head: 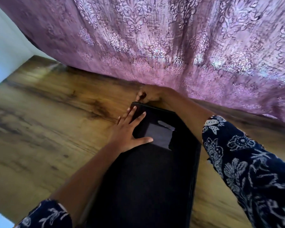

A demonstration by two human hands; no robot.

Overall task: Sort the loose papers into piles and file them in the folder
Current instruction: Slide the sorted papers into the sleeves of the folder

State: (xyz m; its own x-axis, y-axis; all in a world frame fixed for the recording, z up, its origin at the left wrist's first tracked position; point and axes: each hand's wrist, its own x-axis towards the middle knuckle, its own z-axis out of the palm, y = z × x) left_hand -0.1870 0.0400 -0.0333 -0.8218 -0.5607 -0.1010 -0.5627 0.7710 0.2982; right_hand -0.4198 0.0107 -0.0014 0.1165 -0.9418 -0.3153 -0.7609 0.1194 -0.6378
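A black folder lies closed on the wooden table, its long side running away from me, with a grey label patch on its cover. My left hand rests flat on the folder's far left part, fingers straight and spread. My right hand reaches past the folder's far end, fingers curled at that edge; the view is blurred and I cannot tell whether it grips the edge. No loose papers show.
The wooden table stretches to the left of the folder. A purple patterned curtain hangs right behind the table's far edge. A pale wall shows at the left.
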